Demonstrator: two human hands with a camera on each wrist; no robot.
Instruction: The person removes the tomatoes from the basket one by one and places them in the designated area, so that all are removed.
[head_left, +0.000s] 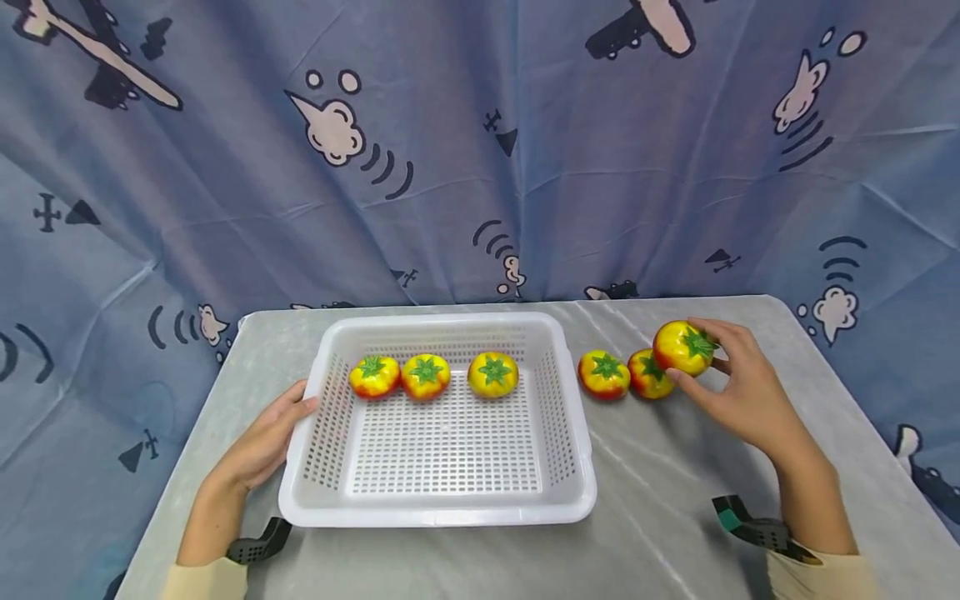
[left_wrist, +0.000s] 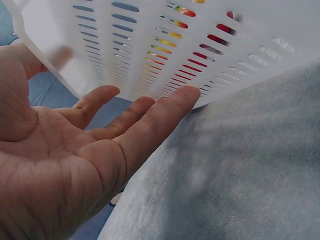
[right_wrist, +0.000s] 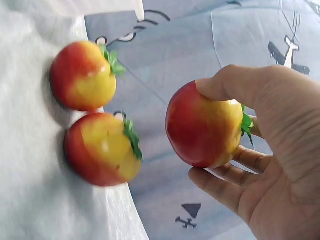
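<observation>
Right hand [head_left: 753, 392] grips a red-and-yellow fruit [head_left: 678, 348] beside a white basket [head_left: 442, 518]

A blue printed curtain [head_left: 442, 175] spans the background, and before it stands a pale grey tabletop [head_left: 660, 508]. The rectangular basket rests there, with slotted walls and floor. Inside it, three fruits [head_left: 427, 377] form a row toward the far side, the left two together and the third a little apart. Two more fruits [head_left: 603, 375] lie side by side on the tabletop, just right of the basket.

The gripped fruit is round and glossy, yellow shading to deep red, crowned with green leaves. The right hand's fingers are clamped on it, thumb on one side and fingertips on the other. The left hand [head_left: 262, 437] holds the basket's left edge, its thumb over the rim and its nearly straight fingers, slightly spread, against the outer wall.

The gripped fruit sits between the right thumb and fingertips, leaves toward the palm, raised above the tabletop near the loose pair.
</observation>
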